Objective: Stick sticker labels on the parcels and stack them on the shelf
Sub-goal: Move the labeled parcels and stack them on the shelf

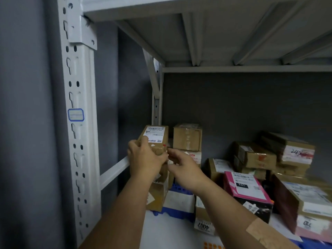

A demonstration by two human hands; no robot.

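- A white perforated shelf upright (pixel 79 123) stands at far left, with a blue-bordered label (pixel 76 115) stuck on it.
- The left hand (pixel 143 159), arm stretched forward, grips a small brown parcel (pixel 155 139) from its left side, held at the top of a stack at the shelf's left end.
- The parcel's white shipping label (pixel 154 134) faces up.
- The right hand (pixel 183 168) reaches in just beside the parcel, fingers loosely curled and holding nothing I can make out.
- A plaster (pixel 258 232) crosses the right forearm.
- Further right, a pink parcel (pixel 246 187) and brown boxes (pixel 255 157) lie on the shelf.
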